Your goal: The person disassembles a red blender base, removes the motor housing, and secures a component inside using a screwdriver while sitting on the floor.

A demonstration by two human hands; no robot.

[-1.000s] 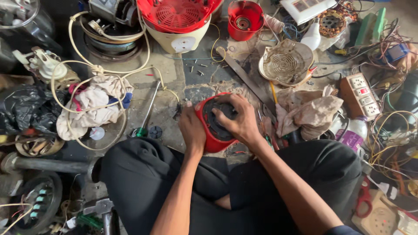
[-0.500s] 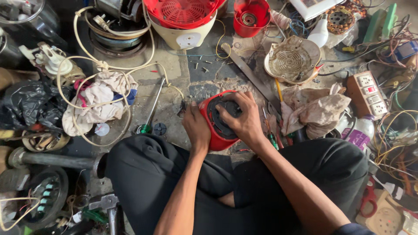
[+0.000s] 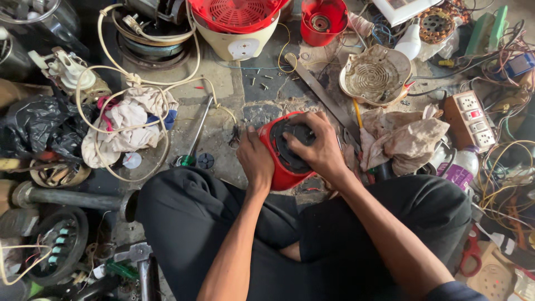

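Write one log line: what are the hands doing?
left hand: steadies red housing | right hand: presses black part | place: cluttered floor

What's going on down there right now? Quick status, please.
Left hand steadies red housing by its side. Right hand pressed on its black insert. Screwdriver and rags lie alongside.

The floor point(image 3: 223, 95) is grey stone with cracks and dirt. On it lie a screwdriver with green handle point(image 3: 192, 139), small loose screws point(image 3: 262, 81), a long flat metal bar point(image 3: 320, 92), a heap of dirty rags point(image 3: 125, 125) with a cream cable point(image 3: 139, 78) over it, and a crumpled brown cloth point(image 3: 404, 136).
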